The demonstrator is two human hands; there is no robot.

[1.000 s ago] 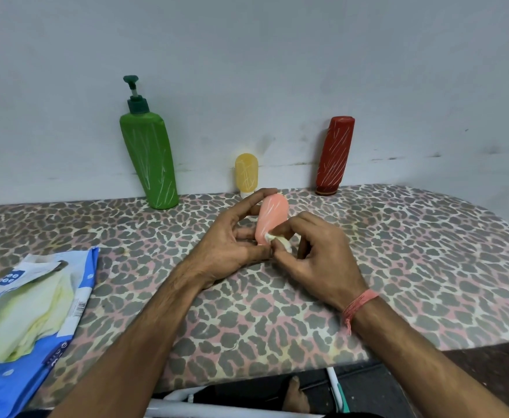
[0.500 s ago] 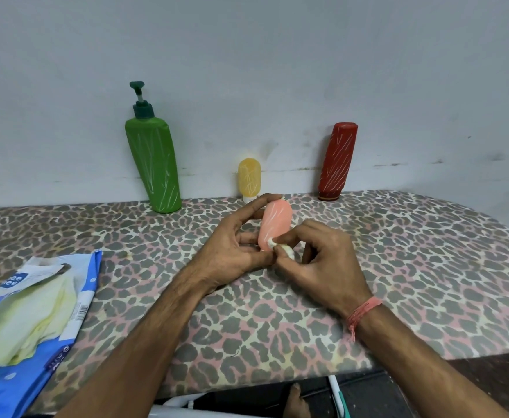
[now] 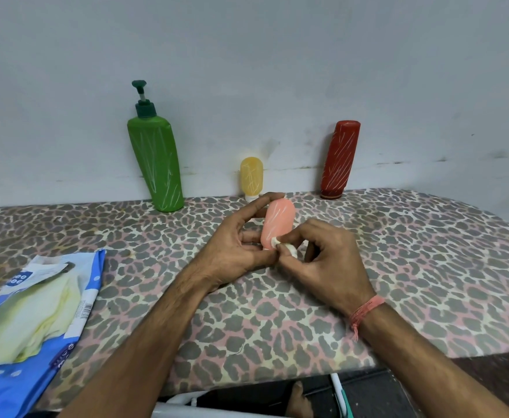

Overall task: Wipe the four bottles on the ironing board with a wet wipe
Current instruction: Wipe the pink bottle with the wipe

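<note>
Little has moved: right hand (image 3: 328, 260) fingers hide most of wipe (image 3: 288, 248).

The ironing board (image 3: 368, 267) wears a matt woven cloth cover in a leopard print. The green pump bottle (image 3: 156, 164), the small yellow bottle (image 3: 251, 179), the red bottle (image 3: 339, 159) and the pink bottle (image 3: 279, 224) all look like smooth plastic with a dull sheen — each streaked with thin white scratch-like marks. The wet wipe (image 3: 286, 248) is soft white cloth, bunched small. The wipes pack (image 3: 36, 312) is glossy, crinkled plastic film. A frayed thread band (image 3: 365, 310) — matt, fibrous — circles one wrist.
</note>
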